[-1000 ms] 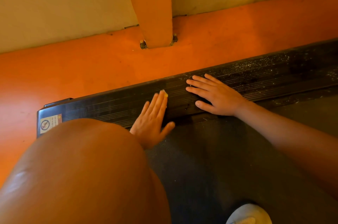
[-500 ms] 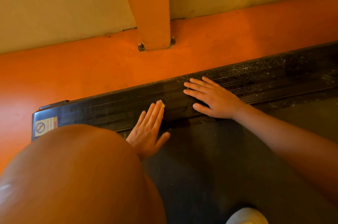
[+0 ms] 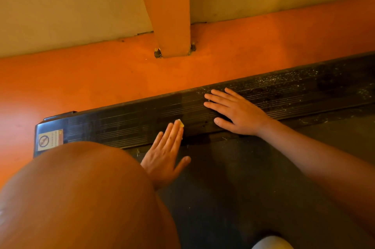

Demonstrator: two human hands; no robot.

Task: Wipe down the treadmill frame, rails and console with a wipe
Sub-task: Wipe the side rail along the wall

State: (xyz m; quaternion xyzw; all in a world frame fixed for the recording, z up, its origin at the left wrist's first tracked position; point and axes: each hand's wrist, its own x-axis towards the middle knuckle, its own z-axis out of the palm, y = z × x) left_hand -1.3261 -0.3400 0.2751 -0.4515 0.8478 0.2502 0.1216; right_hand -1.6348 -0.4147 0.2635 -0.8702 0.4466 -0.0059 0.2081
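Observation:
The black ribbed side rail (image 3: 121, 124) of the treadmill runs across the view, dusty towards the right. My left hand (image 3: 164, 155) lies flat with straight fingers, fingertips on the rail's near edge and palm over the belt. It presses a small yellowish wipe (image 3: 180, 122), of which only a corner shows past the fingertips. My right hand (image 3: 237, 112) rests flat on the rail further right, fingers spread and holding nothing.
The dark belt (image 3: 253, 187) lies on the near side of the rail. My bent knee (image 3: 81, 198) fills the lower left. An orange post (image 3: 172, 15) stands bolted to the orange floor (image 3: 81, 78) beyond the rail. A warning sticker (image 3: 49, 140) marks the rail's left end.
My left hand has slid back across the rail towards the belt with the wipe under its fingers. My right hand has stayed in place on the rail.

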